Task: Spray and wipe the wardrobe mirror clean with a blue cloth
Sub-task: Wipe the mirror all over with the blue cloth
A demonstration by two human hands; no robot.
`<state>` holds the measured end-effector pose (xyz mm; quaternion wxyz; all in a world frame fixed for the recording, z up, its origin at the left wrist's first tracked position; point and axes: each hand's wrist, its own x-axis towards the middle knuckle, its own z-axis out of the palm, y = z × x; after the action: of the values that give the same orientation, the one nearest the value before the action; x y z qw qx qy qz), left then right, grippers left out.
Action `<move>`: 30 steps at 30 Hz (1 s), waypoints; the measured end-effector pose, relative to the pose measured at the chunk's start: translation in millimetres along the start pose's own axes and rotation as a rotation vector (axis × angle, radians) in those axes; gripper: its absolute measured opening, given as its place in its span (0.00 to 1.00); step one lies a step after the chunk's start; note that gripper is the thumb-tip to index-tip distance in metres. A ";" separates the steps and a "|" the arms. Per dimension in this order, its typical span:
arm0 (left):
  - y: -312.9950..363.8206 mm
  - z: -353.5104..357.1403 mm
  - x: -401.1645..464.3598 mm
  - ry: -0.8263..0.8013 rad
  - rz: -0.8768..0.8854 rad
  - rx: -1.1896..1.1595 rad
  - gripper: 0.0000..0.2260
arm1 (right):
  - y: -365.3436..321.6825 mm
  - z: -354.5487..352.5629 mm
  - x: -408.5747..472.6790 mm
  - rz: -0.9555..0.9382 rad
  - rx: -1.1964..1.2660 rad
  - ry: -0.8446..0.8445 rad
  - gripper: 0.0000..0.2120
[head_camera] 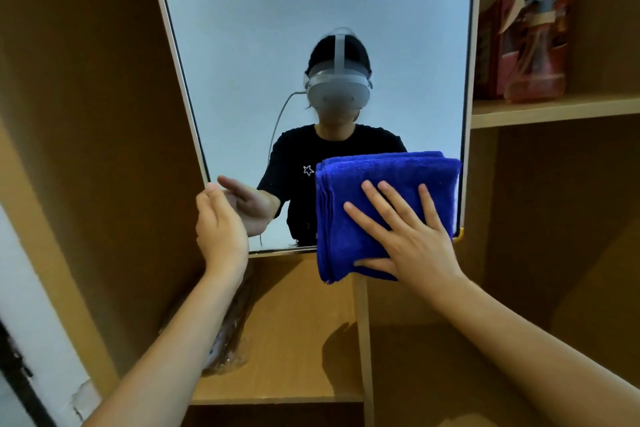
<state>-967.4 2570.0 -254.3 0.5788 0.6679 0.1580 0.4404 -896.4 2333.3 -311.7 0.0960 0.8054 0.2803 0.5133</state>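
Your right hand lies flat, fingers straight and spread, pressing the folded blue cloth against the wardrobe mirror at its lower right corner — the cloth hangs past the bottom edge. Your left hand steadies the lower left corner, fingers relaxed, gripping nothing. Unwiped glass lies up and to the left of your fingertips, so the right hand looks the one to sweep that way. The spray bottle stands on the shelf to the right — well apart.
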 end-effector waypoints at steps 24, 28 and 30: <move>-22.7 -17.0 -7.6 -0.136 0.305 -0.033 0.30 | -102.5 -27.3 55.5 -0.067 0.399 -0.051 0.32; -33.5 -15.4 -7.9 -0.080 0.348 -0.047 0.33 | -92.1 -23.1 52.2 -0.111 0.353 0.016 0.27; -37.3 -16.0 -7.1 -0.075 0.395 -0.024 0.28 | -88.2 -19.7 51.6 -0.149 0.322 0.011 0.35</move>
<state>-972.6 2585.5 -292.1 0.4944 0.6949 -0.0029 0.5222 -928.6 2431.8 -301.9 0.0022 0.7846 0.4185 0.4575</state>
